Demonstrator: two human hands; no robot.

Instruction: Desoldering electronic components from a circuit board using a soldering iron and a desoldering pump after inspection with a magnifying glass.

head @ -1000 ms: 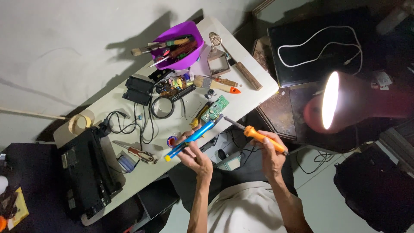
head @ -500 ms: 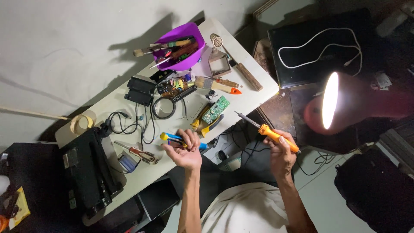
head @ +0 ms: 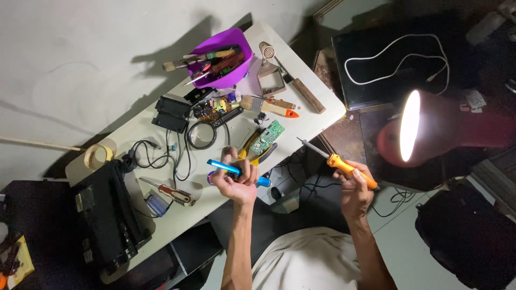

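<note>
My left hand [head: 237, 181] grips a blue pen-shaped tool [head: 223, 167] over the front edge of the white table [head: 161, 223]. My right hand [head: 356, 189] holds an orange-handled soldering iron [head: 334, 160] off the table's right side, with its metal tip pointing up-left toward a green circuit board [head: 267, 137]. The board lies on yellow-handled pliers [head: 260, 154] just beyond my left hand.
A purple bowl [head: 232, 40] of brushes and tools stands at the far end. Black cables [head: 161, 156], a ring, a red-handled screwdriver [head: 173, 194], a tape roll [head: 98, 155] and a black device [head: 107, 215] lie to the left. A lit red lamp [head: 430, 134] glows at right.
My left hand drew the blue tool back from near the circuit board and turned it crosswise. My right hand moved the soldering iron rightward, away from the board.
</note>
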